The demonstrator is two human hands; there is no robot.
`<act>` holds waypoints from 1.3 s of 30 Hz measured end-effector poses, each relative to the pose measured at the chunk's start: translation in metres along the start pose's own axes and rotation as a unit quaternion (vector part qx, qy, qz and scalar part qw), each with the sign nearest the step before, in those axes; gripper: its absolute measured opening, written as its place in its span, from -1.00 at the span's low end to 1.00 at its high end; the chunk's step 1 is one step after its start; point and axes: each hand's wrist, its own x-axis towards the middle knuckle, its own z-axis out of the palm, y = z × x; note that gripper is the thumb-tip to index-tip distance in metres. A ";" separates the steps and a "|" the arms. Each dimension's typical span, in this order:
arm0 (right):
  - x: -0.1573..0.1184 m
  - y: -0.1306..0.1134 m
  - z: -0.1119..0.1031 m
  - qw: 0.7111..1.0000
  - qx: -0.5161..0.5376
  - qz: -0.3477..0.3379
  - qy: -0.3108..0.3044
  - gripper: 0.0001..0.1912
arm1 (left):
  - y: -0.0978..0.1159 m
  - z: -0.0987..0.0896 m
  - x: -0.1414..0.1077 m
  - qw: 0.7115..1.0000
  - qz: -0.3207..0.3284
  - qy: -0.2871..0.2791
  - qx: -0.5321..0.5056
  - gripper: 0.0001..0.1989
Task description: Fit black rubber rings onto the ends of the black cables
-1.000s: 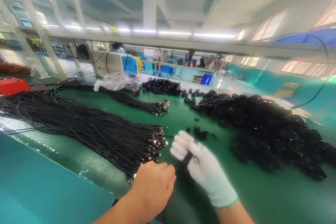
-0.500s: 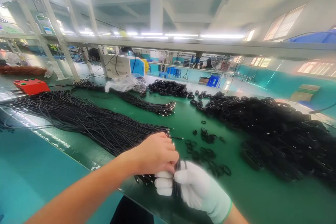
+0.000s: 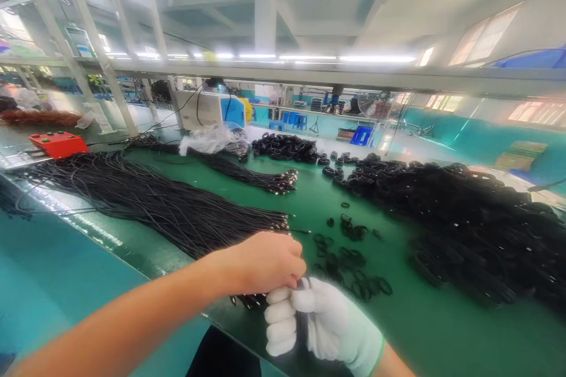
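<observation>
My left hand [image 3: 265,260] is bare, its fingers pinched at the top of a small black cable bundle [image 3: 302,321]. Around that bundle my right hand [image 3: 327,318], in a white glove, has its fingers wrapped. The two hands touch each other near the table's front edge. To their left lies a long, thick spread of black cables [image 3: 168,206] with metal tips at the right end. More cable tips show beneath my left wrist. Small black rings [image 3: 347,257] are scattered on the green table [image 3: 398,330] just beyond my right hand.
A big heap of black coiled pieces [image 3: 469,218] covers the right side. Further back are a second cable bundle [image 3: 247,172], clear plastic [image 3: 212,141], a smaller ring pile [image 3: 283,147] and a white machine [image 3: 203,111]. A red control box [image 3: 59,144] sits at the left.
Both hands have shifted slightly down in the view. The gloved fingers have turned a little and show more fully around the bundle, and my left fingers are bunched closer over its top.
</observation>
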 end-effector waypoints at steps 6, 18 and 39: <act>-0.009 0.002 -0.001 0.998 0.069 -0.001 0.010 -0.66 | -0.015 0.003 0.007 0.916 -0.142 -0.076 -0.366 -0.89; -0.009 -0.008 0.003 0.992 -0.111 -0.057 -0.011 -0.66 | 0.019 0.056 -0.022 0.833 -0.221 0.168 -0.478 -0.82; -0.023 -0.030 0.038 0.942 -0.335 0.026 -0.001 -0.78 | 0.048 0.077 -0.036 0.870 -0.127 0.355 -0.319 -0.79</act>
